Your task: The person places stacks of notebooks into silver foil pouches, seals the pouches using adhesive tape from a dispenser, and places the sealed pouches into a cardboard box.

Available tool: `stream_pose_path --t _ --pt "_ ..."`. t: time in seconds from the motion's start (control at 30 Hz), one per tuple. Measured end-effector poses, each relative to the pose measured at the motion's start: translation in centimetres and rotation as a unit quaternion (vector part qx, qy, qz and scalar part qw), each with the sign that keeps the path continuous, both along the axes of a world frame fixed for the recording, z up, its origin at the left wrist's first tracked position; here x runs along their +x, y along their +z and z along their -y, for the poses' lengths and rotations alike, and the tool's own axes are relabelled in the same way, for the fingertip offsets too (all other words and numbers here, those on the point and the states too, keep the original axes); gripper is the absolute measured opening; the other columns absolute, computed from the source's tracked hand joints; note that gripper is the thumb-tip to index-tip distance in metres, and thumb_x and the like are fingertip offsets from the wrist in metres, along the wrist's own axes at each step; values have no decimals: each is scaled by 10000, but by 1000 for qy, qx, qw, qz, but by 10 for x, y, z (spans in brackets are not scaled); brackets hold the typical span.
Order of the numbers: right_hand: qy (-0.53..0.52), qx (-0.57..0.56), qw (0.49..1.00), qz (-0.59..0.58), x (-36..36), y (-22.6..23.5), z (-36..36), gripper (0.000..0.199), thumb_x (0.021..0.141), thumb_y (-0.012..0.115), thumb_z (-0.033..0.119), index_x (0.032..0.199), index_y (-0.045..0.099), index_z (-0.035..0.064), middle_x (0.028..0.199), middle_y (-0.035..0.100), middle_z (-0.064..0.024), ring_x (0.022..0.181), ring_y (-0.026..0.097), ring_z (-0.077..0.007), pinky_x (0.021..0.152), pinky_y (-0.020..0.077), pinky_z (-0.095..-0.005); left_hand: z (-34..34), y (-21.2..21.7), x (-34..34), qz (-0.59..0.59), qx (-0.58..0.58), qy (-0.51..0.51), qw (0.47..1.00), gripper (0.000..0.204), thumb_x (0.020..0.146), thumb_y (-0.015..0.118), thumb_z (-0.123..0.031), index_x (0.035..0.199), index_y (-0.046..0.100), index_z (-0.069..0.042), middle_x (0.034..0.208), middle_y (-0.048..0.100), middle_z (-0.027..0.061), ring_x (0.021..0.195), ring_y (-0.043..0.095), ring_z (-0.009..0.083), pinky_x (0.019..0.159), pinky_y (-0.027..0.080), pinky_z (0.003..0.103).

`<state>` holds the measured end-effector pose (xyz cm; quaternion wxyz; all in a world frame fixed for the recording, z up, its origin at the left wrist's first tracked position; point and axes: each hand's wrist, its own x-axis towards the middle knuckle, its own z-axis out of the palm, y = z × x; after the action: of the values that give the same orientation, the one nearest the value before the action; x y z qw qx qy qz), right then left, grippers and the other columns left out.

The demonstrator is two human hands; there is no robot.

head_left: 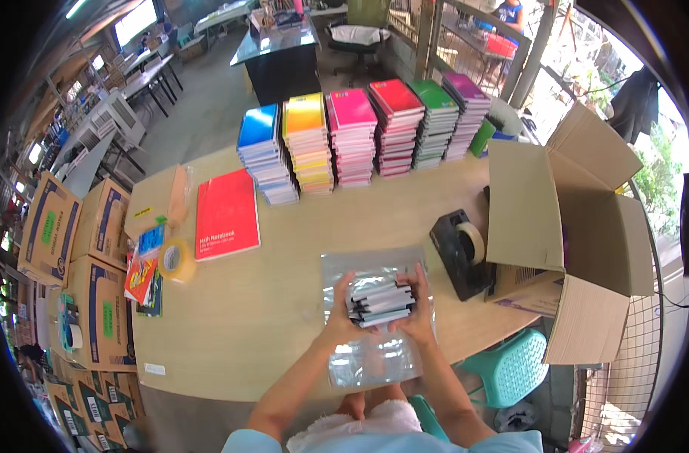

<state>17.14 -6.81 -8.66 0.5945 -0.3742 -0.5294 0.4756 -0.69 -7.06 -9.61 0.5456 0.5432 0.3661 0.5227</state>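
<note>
Fingers (421, 283) around stack (380, 304), pale table (231, 325), grey floor (190, 124)

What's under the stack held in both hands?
Clear plastic on the table shows around the stack. The part directly beneath is covered; whether the stack touches it, I can't tell.

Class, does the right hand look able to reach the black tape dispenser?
Probably yes: nothing stands between the right hand and the black tape dispenser, though that hand is holding a pale black-edged stack.
</note>
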Motion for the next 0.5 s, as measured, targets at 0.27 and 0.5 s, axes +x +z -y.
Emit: stream_pose_path --t 0.27,0.5 --pt "-81 63 995 20 -17 -31 -6 1420 382 884 656 1507 276 39 1258 496 -145 1171 502 -264 1008 406 -393 -2 -17 5 -49 45 54 996 1308 427 994 -252 1498 269 -52 1372 476 124 1241 500 246 1056 415 382" --pt "-65 -9 998 18 -30 -36 -2 1379 350 865 702 1451 365 38 1165 538 -117 1076 543 -235 941 452 -384 -2 -43 -16 1 -60 -29 998 1261 441 960 -362 1494 332 -66 1538 354 119 1285 493 213 1056 412 349"
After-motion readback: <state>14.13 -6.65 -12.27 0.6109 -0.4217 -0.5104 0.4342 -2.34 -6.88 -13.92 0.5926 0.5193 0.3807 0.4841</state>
